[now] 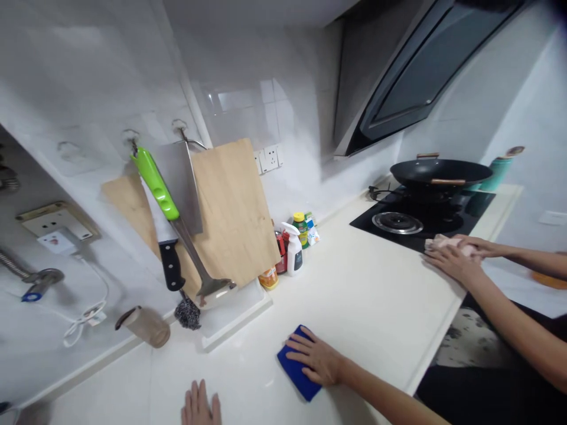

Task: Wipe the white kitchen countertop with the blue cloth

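My right hand (321, 359) lies flat on a folded blue cloth (296, 372), its fingers spread and pressing it to the white countertop (354, 295). At the bottom edge, my left hand (200, 407) is partly in view with its fingers stretched out. It holds nothing and is over or on the counter; contact is hard to tell. Behind the blue cloth stand a white spray bottle (294, 254), a green bottle with a yellow cap (300, 229) and an orange-labelled container (269, 277).
Another person's hands (458, 262) press a pale pink cloth (443, 242) by the black cooktop (367, 219). A wok (443, 174) stands on it under the range hood (411, 77). A ladle (195, 248), knife (170, 260) and cutting board (234, 206) are at the wall. A cup (148, 327) stands left.
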Motion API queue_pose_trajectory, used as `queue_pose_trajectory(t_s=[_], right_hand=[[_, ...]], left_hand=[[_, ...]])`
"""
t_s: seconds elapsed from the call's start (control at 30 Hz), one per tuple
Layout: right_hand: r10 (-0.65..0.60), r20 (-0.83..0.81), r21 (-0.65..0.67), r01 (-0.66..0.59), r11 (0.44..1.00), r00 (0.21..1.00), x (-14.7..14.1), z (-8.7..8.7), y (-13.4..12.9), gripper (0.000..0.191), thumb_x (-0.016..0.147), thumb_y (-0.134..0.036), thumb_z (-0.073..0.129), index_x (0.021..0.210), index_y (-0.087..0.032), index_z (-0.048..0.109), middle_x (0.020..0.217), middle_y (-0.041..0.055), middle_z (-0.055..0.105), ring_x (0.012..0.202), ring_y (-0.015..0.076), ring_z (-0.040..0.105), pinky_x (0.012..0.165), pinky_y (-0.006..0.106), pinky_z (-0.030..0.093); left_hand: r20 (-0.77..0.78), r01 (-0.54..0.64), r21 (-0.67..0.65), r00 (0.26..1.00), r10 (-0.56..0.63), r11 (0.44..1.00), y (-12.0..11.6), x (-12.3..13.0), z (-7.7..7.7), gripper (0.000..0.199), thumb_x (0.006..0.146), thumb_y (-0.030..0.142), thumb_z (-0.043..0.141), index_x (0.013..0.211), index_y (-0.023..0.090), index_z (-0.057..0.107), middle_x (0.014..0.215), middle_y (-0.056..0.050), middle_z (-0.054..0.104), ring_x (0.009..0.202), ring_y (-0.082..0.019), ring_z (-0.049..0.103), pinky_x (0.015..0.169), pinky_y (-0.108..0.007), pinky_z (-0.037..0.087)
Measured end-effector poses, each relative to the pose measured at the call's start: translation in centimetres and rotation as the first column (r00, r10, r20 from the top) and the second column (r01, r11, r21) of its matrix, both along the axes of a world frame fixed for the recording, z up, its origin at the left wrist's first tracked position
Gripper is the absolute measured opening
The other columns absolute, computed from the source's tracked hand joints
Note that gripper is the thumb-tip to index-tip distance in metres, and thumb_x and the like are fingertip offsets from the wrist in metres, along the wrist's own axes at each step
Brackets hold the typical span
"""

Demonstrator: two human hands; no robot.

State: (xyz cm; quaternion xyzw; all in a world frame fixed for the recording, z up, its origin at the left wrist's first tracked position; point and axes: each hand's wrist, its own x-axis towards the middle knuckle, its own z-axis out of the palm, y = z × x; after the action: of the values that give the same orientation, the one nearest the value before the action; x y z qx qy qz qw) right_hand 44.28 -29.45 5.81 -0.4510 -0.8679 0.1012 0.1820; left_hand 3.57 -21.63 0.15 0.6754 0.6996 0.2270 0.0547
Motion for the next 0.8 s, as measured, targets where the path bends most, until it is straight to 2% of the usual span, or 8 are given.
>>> queue_pose_trajectory(t_s=[0.1,0.17,0.3,0.37,0.43,0.6,0.67,0.8], right_hand=[[-0.243,0.052,0.087,0.238,0.967,0.969,-0.5,-0.3,-1.1,0.071,0.084,-0.028,0.054,0.151,-0.030,0.028,0.161,0.0087,0.024,0.148,0.0292,0.021,0.120,0.058,0.019],[-0.394,0.055,0.165,0.381,0.910,0.918,-1.9,-1.7,-1.9,0.073,0.084,-0.024,0.053,0.152,-0.029,0.026,0.162,0.0093,0.019,0.149,0.0306,0.017,0.120,0.058,0.019],[-0.607,0.040,0.172,0.593,0.786,0.793,-4.9,-5.3,-1.8,0.062,0.090,-0.034,0.047,0.150,-0.021,0.033,0.160,0.0143,0.023,0.148,0.0351,0.017,0.117,0.061,0.022],[-0.703,0.044,0.146,0.692,0.707,0.710,-6.0,-6.4,-0.6,0.062,0.090,-0.035,0.046,0.148,-0.015,0.037,0.159,0.0171,0.027,0.148,0.0369,0.017,0.117,0.062,0.021],[-0.743,0.068,0.138,0.731,0.668,0.666,-6.8,-6.8,1.0,0.063,0.088,-0.034,0.047,0.147,-0.012,0.038,0.158,0.0178,0.027,0.148,0.0376,0.015,0.118,0.061,0.018],[-0.710,0.167,0.114,0.702,0.703,0.684,-7.5,-5.5,5.7,0.065,0.088,-0.036,0.046,0.148,-0.012,0.037,0.159,0.0187,0.026,0.148,0.0376,0.016,0.117,0.059,0.016],[-0.712,0.218,0.087,0.714,0.695,0.667,-7.9,-4.9,7.9,0.065,0.088,-0.037,0.045,0.147,-0.011,0.037,0.158,0.0200,0.027,0.147,0.0384,0.018,0.116,0.060,0.016],[-0.743,0.317,0.060,0.769,0.637,0.590,-10.0,-4.3,11.4,0.067,0.090,-0.040,0.040,0.148,-0.008,0.033,0.157,0.0244,0.025,0.146,0.0414,0.019,0.114,0.062,0.012]], left_hand=[[-0.001,0.117,-0.041,0.993,-0.117,0.992,0.2,-2.2,1.0,0.063,0.085,0.050,0.032,0.134,0.018,0.055,0.149,-0.013,0.048,0.145,-0.029,0.033,0.117,-0.052,0.029],[-0.033,0.107,-0.045,0.994,-0.108,0.993,0.4,-4.1,1.7,0.062,0.086,0.050,0.031,0.135,0.019,0.055,0.152,-0.012,0.046,0.146,-0.029,0.030,0.118,-0.052,0.026],[-0.070,-0.206,-0.075,0.977,0.201,0.976,0.8,-6.9,2.1,0.068,0.087,0.054,0.028,0.140,0.017,0.050,0.155,-0.017,0.038,0.147,-0.037,0.024,0.116,-0.059,0.023],[-0.084,-0.279,-0.070,0.958,0.273,0.958,0.8,-7.0,1.9,0.069,0.088,0.053,0.027,0.143,0.017,0.047,0.155,-0.019,0.038,0.147,-0.040,0.024,0.115,-0.061,0.025],[-0.115,-0.275,-0.025,0.956,0.270,0.961,0.6,-6.6,1.6,0.068,0.090,0.051,0.023,0.144,0.016,0.045,0.154,-0.020,0.039,0.147,-0.040,0.023,0.114,-0.061,0.025],[-0.176,-0.249,0.027,0.952,0.250,0.968,0.0,-5.7,1.4,0.067,0.092,0.048,0.021,0.144,0.013,0.045,0.154,-0.023,0.037,0.148,-0.041,0.019,0.114,-0.061,0.025],[-0.188,-0.248,0.023,0.950,0.247,0.969,-0.2,-5.7,1.5,0.065,0.093,0.046,0.022,0.144,0.013,0.044,0.155,-0.023,0.035,0.148,-0.041,0.017,0.115,-0.060,0.024],[-0.206,-0.259,-0.002,0.945,0.253,0.966,-0.6,-5.7,1.6,0.058,0.095,0.040,0.028,0.145,0.015,0.043,0.157,-0.021,0.033,0.149,-0.038,0.015,0.117,-0.057,0.023]])
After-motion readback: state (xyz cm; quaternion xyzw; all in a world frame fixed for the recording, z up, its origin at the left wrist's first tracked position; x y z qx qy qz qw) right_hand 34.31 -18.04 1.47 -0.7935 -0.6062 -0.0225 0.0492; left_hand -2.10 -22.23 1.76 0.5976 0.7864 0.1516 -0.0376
